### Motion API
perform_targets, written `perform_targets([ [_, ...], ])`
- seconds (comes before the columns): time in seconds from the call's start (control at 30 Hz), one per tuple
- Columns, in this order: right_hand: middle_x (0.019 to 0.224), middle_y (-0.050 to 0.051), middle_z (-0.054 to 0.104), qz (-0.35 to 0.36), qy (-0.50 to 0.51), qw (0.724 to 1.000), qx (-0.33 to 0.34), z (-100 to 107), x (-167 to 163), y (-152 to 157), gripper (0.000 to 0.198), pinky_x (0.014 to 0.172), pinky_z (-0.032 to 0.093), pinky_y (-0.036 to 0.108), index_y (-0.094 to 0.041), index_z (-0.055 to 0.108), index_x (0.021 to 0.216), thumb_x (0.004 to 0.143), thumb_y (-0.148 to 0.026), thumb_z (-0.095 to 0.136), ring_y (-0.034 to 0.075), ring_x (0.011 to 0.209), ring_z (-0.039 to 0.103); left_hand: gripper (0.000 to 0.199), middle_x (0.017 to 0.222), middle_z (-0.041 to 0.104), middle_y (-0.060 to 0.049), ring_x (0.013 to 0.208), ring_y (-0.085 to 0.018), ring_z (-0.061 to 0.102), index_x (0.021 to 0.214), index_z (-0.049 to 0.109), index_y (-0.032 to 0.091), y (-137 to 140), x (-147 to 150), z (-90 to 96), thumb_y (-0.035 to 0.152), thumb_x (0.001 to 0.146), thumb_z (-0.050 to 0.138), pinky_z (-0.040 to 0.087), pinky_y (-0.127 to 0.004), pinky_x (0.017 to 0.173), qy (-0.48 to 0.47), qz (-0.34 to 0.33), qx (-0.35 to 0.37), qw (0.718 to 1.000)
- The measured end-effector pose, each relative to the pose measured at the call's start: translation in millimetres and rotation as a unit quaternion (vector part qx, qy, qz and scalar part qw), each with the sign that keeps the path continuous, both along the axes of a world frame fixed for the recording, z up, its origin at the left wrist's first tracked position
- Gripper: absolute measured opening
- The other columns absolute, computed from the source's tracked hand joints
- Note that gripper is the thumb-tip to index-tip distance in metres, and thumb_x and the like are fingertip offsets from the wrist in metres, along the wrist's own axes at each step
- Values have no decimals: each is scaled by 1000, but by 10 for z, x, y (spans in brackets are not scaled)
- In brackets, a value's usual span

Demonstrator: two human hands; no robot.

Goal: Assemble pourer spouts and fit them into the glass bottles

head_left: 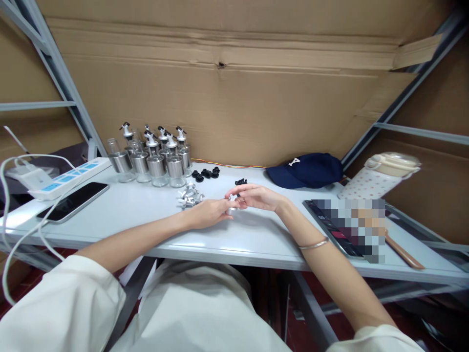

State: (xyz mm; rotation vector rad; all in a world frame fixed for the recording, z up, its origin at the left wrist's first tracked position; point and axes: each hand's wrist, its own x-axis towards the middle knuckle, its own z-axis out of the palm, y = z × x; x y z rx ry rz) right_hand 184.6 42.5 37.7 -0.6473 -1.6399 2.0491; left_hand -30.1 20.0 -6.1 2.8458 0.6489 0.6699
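My left hand (208, 213) and my right hand (259, 196) meet over the middle of the table. Between their fingertips is a small white pourer spout (233, 198), partly covered by the fingers. Both hands are closed around it. Just left of my left hand lies a pile of white pourer spouts (190, 195). Behind it are several black stopper-like rings (205, 173). Beyond my right hand sits a little row of small black parts (241, 182). Several glass bottles with steel bands (157, 167) stand at the back left, some topped with white and black pourers.
At the left lie a phone (75, 201) and a white power strip (78, 177) with cables. A navy cap (308, 170), a dotted tumbler (377, 178), a tablet-like device (330, 225) and a brown handle (405, 250) are at the right. Cardboard (249, 107) walls the back.
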Motion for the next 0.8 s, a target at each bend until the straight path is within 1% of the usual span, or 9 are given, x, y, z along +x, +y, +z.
perform_targets([
  [0.17, 84, 4, 64, 29, 4, 1000, -8, -9, 19, 6, 28, 64, 42, 22, -13, 66, 97, 72, -26, 71, 10, 68, 55, 28, 114, 63, -9, 98, -20, 65, 117, 45, 19, -14, 1, 19, 25, 90, 53, 49, -29, 82, 11, -14, 21, 1000],
  [0.3, 86, 4, 63, 45, 2, 999, 6, -12, 35, 10, 29, 69, 44, 24, -14, 65, 98, 74, -29, 71, 10, 68, 55, 27, 117, 62, -9, 98, -21, 65, 117, 45, 20, -22, 2, 35, 25, 91, 51, 49, -31, 84, 21, -21, 28, 999],
  [0.43, 85, 3, 62, 48, 4, 999, 19, -11, 33, 13, 26, 70, 43, 24, -13, 64, 97, 75, -27, 70, 10, 68, 54, 26, 118, 62, -8, 98, -20, 65, 116, 45, 20, -24, 5, 42, 26, 92, 50, 49, -31, 84, 30, -21, 29, 999],
  [0.6, 79, 2, 59, 52, 17, 998, 27, -9, 28, 5, 25, 70, 42, 23, -13, 63, 98, 77, -26, 69, 10, 71, 55, 27, 120, 60, -8, 99, -20, 65, 117, 43, 20, -27, 10, 44, 26, 92, 49, 49, -30, 84, 35, -14, 25, 999],
  [0.8, 85, 3, 60, 31, 3, 998, 63, 35, 13, -26, 24, 67, 40, 24, -13, 64, 95, 75, -27, 69, 10, 68, 52, 24, 115, 60, -7, 97, -19, 64, 115, 45, 22, -26, 12, 41, 23, 91, 49, 49, -29, 82, 34, -5, 6, 999],
])
